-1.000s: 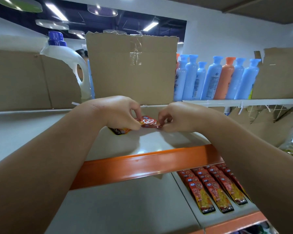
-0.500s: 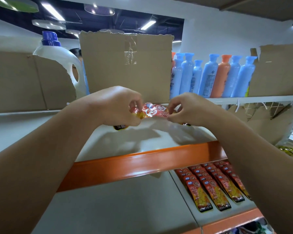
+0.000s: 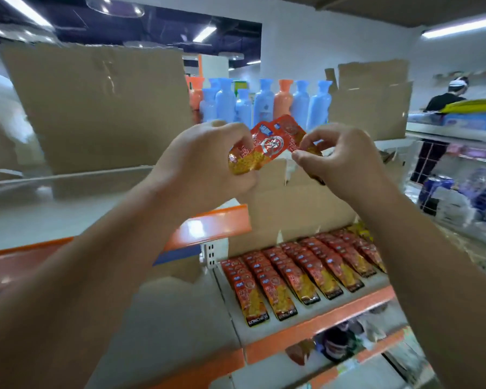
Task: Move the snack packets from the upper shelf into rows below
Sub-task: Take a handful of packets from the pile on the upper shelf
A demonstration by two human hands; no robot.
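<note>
The lower row's front snack packets (image 3: 253, 303) read "KONCHEW".

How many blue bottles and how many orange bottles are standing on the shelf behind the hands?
Blue bottles: 6
Orange bottles: 2
Total: 8 bottles

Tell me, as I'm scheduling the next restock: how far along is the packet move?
Done: several rows of packets lie on the lower shelf. In hand: the left hand and right hand hold a few snack packets aloft. Left: laying these down; more above cannot be seen.
</note>
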